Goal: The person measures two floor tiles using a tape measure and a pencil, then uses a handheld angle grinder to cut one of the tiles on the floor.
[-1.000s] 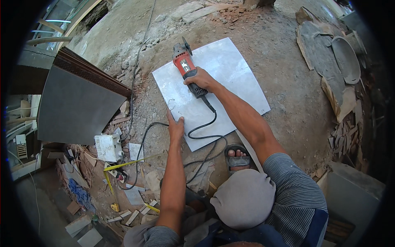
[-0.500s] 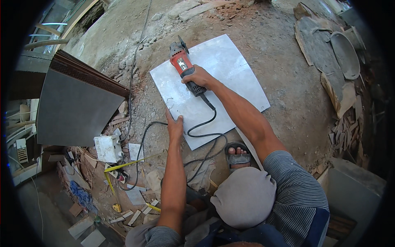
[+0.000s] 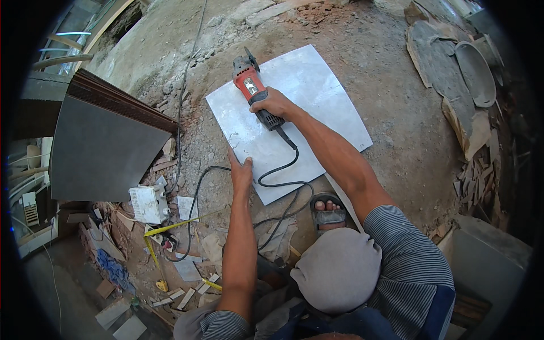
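Note:
A red and black angle grinder point(image 3: 249, 85) lies across a pale grey tile point(image 3: 309, 102), its disc end beyond the tile's far left edge. My right hand point(image 3: 276, 105) wraps round the grinder's black rear body, thumb on the left. From its tail a black cord point(image 3: 290, 140) runs over the tile and loops down to the left. At the tile's left edge my left hand point(image 3: 242, 173) grips the rim, thumb near the top face; its other fingers are partly hidden. A sandalled foot point(image 3: 328, 211) is just below the tile's near edge.
Dark tiles point(image 3: 107, 150) lean in a stack at left. Near them are a white box point(image 3: 149, 204), a yellow tape measure point(image 3: 162, 285), a blue cloth point(image 3: 115, 271) and tile offcuts point(image 3: 192, 293). A grey basin point(image 3: 475, 75) lies far right; broken pieces point(image 3: 475, 180) pile below it.
Almost nothing differs. Both hands keep their places on the grinder and the tile; the view has shifted very slightly.

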{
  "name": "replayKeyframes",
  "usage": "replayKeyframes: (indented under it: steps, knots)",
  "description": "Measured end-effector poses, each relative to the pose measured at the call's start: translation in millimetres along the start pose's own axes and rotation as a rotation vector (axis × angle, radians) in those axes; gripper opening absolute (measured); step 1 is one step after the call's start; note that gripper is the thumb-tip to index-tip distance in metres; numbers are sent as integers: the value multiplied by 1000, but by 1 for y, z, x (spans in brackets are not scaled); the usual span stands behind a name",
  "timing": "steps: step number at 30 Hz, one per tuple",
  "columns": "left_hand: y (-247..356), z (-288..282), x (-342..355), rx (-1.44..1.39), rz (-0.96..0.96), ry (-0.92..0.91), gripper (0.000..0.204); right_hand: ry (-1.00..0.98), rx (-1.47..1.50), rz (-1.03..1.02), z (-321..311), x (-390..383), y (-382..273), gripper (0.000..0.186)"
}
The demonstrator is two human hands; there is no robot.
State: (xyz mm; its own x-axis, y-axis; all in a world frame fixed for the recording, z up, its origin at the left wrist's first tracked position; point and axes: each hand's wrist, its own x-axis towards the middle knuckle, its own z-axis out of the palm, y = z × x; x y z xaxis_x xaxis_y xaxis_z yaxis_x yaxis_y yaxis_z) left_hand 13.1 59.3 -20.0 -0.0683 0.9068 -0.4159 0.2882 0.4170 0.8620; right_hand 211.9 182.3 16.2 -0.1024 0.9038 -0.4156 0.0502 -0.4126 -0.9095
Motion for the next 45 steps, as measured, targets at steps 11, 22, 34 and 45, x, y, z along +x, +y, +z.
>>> replayKeyframes:
  steps: [11,22,34,45]
  knots:
    - [-6,0,3,4,-3,-1,70,3,13,11,-1,4,11,48]
    - [-13,0,5,-56,36,-13,68,33,-63,29,0,-10,15,49]
    - [-11,-1,6,2,66,-24,69,32,-85,38,0,-27,17,56]
    - [-11,-1,4,-73,71,-70,70,28,-61,26,-1,-36,29,58]
